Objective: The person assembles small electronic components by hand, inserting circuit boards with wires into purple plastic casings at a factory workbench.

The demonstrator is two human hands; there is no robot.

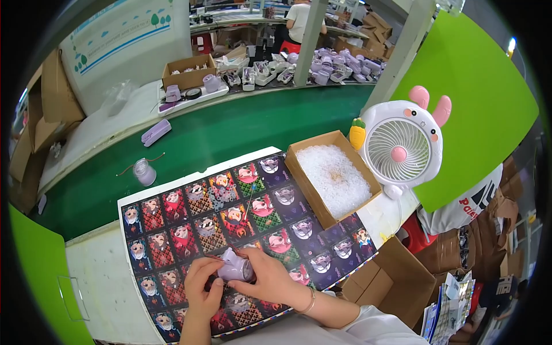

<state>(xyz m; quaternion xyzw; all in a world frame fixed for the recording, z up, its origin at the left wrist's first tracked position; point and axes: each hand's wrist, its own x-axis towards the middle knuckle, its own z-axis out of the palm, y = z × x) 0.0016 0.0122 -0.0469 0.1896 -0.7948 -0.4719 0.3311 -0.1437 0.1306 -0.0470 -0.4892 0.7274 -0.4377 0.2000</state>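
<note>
A small lavender plastic housing [234, 267] with a rounded cup-like body sits between my two hands, just above the patterned mat [190, 217]. My right hand [269, 277] is closed round its right side, thumb below and fingers above. From the left, my left hand [202, 286] is closed against the same part, its fingertips at the upper left edge and its thumb underneath. My fingers cover some of the housing. A cluster of small clear pieces [223, 196] lies on the mat beyond my hands.
A cardboard box [296, 168] of tiny clear pieces stands right of the mat, beside a rabbit-faced fan [398, 150]. Across the green belt [230, 129] lie a lavender cup with wires [144, 172] and a lavender shell [156, 133]. An open carton [397, 276] stands at lower right.
</note>
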